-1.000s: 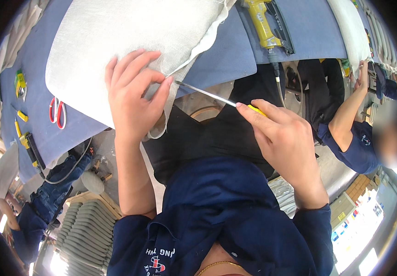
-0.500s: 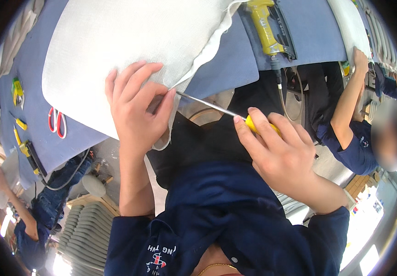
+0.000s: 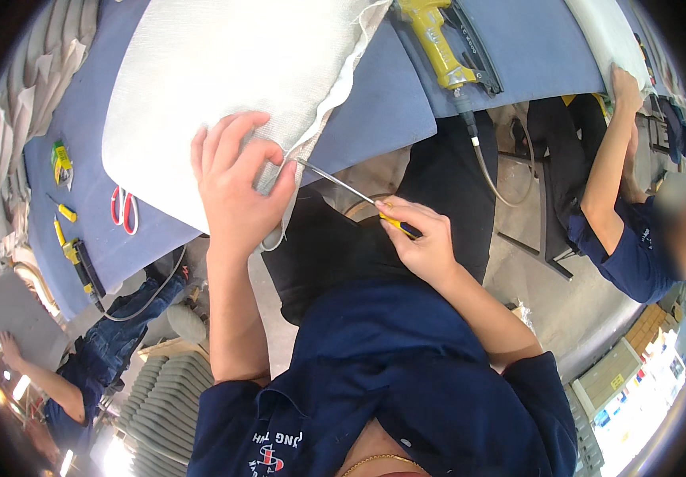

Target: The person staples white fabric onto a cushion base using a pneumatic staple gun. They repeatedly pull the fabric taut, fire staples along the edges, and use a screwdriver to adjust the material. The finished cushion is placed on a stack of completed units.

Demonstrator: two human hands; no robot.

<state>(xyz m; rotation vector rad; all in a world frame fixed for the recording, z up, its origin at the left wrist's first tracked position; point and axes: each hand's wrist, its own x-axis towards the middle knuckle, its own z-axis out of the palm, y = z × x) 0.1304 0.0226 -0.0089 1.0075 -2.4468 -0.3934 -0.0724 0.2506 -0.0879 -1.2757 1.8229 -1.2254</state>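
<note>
A pale fabric-covered panel [image 3: 215, 63] with a rounded corner lies in front of me, its loose cloth edge [image 3: 333, 95] running along the right side. My left hand [image 3: 239, 191] is closed on that edge near the panel's lower corner, thumb and forefinger pinching the cloth. In my right hand [image 3: 429, 242] is a screwdriver [image 3: 339, 181] with a yellow and black handle, gripped between thumb and fingers. Its thin metal shaft slants up and left, and the tip meets the cloth edge beside my left thumb. The fold hides the very end of the tip.
On the blue-covered table [image 3: 64, 143] lie red-handled scissors [image 3: 126, 211], a small yellow-handled tool [image 3: 66, 212] and a staple gun [image 3: 80, 266]. Another yellow staple gun [image 3: 442, 48] with a hose rests at right. Co-workers handle panels on both sides. Grey panels [image 3: 160, 405] are stacked lower left.
My right hand has moved left, closer to the panel, and has turned, so more of the screwdriver handle shows. My left hand keeps its pinch. The whole view has shifted slightly.
</note>
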